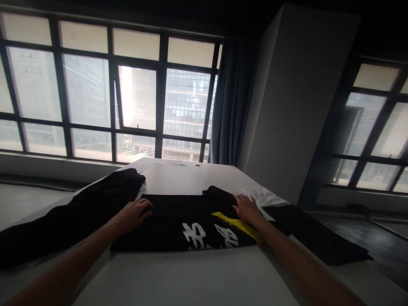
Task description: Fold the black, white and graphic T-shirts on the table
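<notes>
A black T-shirt [178,212] lies folded across the white table in front of me. White lettering and a yellow brush-like stripe show on its right half, and what looks like a sleeve sticks up at its far right edge. At the shirt's left edge, my left hand [137,211] is closed on the cloth with its fingers bent. My right hand [247,208] grips the opposite edge, just above the yellow stripe, its thumb towards the middle. The fingertips of both hands are partly lost against the dark fabric.
More black clothing [95,197] is heaped along the left side of the white table [178,276]. On the right lie another black garment [318,236] and a clear plastic bag [263,196]. Papers [168,162] rest at the far end, before windows and a blue curtain [234,102].
</notes>
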A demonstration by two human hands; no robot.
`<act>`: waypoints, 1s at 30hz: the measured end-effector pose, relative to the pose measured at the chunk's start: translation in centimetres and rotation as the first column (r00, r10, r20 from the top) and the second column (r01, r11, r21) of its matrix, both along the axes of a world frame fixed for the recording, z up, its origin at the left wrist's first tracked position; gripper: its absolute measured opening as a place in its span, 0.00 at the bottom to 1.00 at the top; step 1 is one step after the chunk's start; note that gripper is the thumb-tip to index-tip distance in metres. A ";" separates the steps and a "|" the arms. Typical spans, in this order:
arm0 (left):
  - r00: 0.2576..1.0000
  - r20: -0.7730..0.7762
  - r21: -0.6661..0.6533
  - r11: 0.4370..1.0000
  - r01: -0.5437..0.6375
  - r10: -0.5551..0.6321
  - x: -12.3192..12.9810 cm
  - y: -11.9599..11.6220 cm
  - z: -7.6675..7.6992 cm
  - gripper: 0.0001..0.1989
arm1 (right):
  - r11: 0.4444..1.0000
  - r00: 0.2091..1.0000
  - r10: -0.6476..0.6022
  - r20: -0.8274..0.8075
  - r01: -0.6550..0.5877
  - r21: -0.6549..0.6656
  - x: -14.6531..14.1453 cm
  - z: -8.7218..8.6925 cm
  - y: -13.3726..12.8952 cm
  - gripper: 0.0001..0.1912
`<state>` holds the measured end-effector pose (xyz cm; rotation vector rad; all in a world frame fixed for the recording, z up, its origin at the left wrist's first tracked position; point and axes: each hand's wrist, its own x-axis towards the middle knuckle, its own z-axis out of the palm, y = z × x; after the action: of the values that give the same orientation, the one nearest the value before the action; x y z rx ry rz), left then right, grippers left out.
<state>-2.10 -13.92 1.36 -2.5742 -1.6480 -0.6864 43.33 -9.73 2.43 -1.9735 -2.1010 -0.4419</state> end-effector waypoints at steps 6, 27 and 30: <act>0.940 0.014 -0.078 0.937 0.341 -0.341 5.5 -2.2 -2.4 0.25 | 0.920 0.937 0.303 -0.175 -0.336 -0.202 -5.9 -1.3 -3.9 0.28; 0.973 -0.227 -0.317 0.948 -0.036 -0.039 0.0 -2.0 -3.9 0.38 | 0.868 0.992 -0.117 -0.048 0.079 -0.490 7.4 -3.1 -4.8 0.44; 0.974 -0.216 -0.381 0.925 -0.021 -0.066 0.1 -1.2 -1.8 0.39 | 0.796 0.995 -0.094 -0.023 0.061 -0.602 7.0 0.0 -3.6 0.47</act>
<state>-1.97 -15.11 -0.41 -2.7920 -1.8287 -0.0631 50.33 -13.35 2.45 -2.3605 -2.3267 0.3246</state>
